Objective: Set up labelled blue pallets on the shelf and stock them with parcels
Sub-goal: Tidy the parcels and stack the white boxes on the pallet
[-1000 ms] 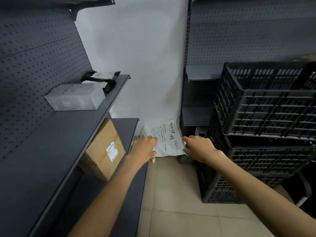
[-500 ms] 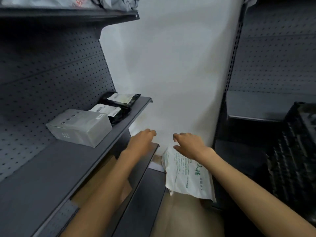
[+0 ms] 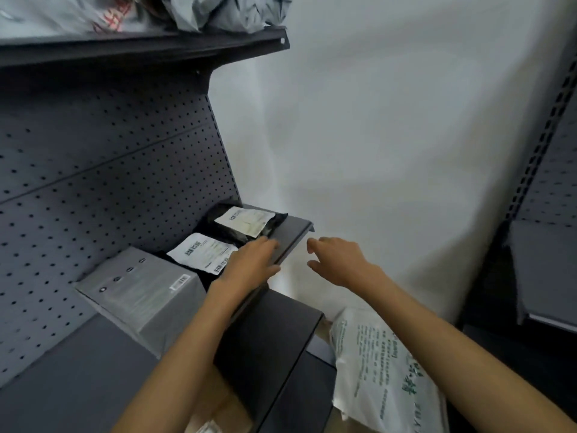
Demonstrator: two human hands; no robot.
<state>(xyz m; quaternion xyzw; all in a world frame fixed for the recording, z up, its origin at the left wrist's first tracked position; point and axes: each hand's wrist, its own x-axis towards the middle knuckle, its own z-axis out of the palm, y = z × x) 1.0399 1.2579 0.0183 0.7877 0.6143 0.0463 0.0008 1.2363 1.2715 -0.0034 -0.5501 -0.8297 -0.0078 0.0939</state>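
Middle shelf: A dark grey metal shelf [image 3: 290, 235] is shown running along a perforated back panel [image 3: 93, 182].
Left hand: The left hand [image 3: 249, 264] is laid flat at the front edge of the middle shelf. Its grip is apart, with fingers straight and nothing held, and the fingertips are placed just beside the nearer black parcel [image 3: 204, 251].
Right hand: The right hand [image 3: 340, 264] is held in the air just past the far front corner of the middle shelf. Its grip is apart, with fingers loosely bent and nothing clasped.
Black parcels: The nearer black parcel and the farther black parcel [image 3: 246, 221], each white-labelled, are laid at the far end of the middle shelf.
Grey box: A grey box [image 3: 140, 292] is set on the middle shelf by the back panel, just beside the nearer black parcel.
White parcel: A white parcel [image 3: 384, 370] with green print is seen below the middle shelf, out past its front edge and under the right forearm. It is touched by neither hand, and what it rests on cannot be told.
Cardboard box: A cardboard box [image 3: 215, 410] is partly seen beneath the middle shelf.
Upper shelf: An upper shelf [image 3: 156, 45] above the middle shelf is loaded with crumpled grey bags [image 3: 224, 10].
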